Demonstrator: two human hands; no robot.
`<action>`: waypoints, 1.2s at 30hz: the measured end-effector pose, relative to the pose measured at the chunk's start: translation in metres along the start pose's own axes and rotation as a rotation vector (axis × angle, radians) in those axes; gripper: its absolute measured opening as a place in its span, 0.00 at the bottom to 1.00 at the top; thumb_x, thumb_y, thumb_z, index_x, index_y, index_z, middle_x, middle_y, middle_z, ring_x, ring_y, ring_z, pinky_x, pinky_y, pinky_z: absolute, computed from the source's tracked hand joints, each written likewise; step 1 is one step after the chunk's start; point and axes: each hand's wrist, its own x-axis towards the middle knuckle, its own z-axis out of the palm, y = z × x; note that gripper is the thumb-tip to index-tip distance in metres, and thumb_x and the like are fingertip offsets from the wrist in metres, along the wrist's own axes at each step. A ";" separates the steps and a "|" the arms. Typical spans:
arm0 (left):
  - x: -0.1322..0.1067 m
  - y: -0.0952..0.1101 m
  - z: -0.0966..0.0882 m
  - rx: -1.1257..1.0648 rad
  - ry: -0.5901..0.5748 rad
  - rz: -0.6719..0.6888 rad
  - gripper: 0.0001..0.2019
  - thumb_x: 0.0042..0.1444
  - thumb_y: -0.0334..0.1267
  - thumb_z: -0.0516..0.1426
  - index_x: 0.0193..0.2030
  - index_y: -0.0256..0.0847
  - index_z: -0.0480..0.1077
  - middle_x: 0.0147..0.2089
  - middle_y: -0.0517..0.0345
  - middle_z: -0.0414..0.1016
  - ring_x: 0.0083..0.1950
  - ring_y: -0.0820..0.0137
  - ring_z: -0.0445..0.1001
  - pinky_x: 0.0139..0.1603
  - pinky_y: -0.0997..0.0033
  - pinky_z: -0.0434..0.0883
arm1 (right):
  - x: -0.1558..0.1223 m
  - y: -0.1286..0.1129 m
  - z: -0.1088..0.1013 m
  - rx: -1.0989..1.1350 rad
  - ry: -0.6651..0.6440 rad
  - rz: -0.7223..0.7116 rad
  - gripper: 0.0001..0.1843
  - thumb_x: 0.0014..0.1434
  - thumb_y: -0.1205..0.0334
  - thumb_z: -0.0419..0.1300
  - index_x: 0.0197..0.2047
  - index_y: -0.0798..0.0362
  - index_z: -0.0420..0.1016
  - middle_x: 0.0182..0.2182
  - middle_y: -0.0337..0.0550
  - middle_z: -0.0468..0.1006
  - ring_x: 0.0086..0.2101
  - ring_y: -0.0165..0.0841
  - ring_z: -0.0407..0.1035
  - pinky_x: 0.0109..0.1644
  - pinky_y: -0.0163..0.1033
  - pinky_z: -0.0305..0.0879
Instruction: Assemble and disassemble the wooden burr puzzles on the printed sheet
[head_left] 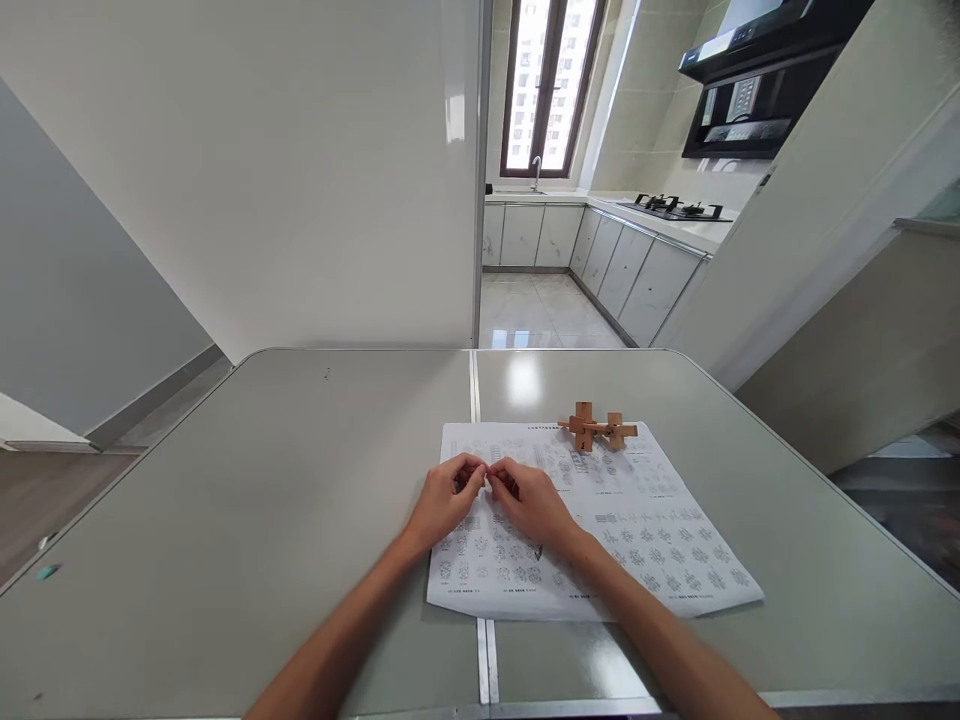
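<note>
A large white sheet (637, 500) printed with rows of small diagrams lies on the table under both hands. Over its left part, my left hand (454, 490) is closed in a pinch, thumb against index finger. My right hand (529, 495) pinches right beside it, and the fingertips of both hands meet. Whatever sits between the fingertips, if anything, is too small to make out. Beyond my right hand, on the sheet's top edge, rests a brown wooden interlocking puzzle (592, 428) made of crossed bars.
The grey-green table (300, 520) has a metal seam down its middle. A small green bit (48, 571) lies at the left edge. A white wall (337, 180) rises behind the table. Past the doorway are kitchen cabinets (555, 236), a gas stove (675, 207) and a window (550, 85).
</note>
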 end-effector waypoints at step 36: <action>0.002 0.004 0.000 0.040 -0.007 -0.014 0.17 0.69 0.50 0.54 0.41 0.40 0.77 0.36 0.57 0.80 0.36 0.69 0.75 0.38 0.72 0.68 | 0.002 -0.002 0.001 -0.041 0.004 0.007 0.08 0.71 0.62 0.53 0.42 0.47 0.74 0.31 0.39 0.82 0.30 0.35 0.72 0.36 0.38 0.60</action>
